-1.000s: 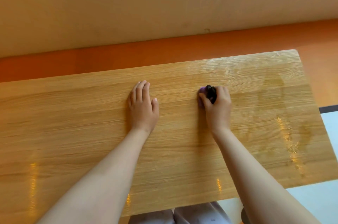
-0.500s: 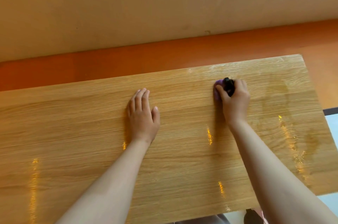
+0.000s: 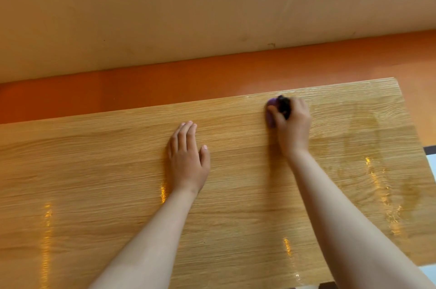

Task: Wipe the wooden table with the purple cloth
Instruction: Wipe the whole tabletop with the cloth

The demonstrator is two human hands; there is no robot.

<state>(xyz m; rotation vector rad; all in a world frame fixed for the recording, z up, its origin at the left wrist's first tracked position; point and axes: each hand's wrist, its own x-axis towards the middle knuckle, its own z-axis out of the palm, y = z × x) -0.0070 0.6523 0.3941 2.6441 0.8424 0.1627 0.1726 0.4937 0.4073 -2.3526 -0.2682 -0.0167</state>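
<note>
The wooden table [image 3: 94, 170] is light honey-oak with fine straight grain running lengthwise, streaky golden-yellow glints, and darker amber blotches toward the right end. The purple cloth [image 3: 270, 116] has a black bit [image 3: 284, 105] bunched on top. The wall [image 3: 188, 5] is plain tan-beige, the band [image 3: 141, 85] below it burnt orange. At the far right edge there's a pale bluish-white patch [image 3: 431, 166].

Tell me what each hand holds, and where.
The right hand grips the bunched purple cloth from above, fingers curled over it. The left hand holds nothing; it rests flat on the wooden table.
</note>
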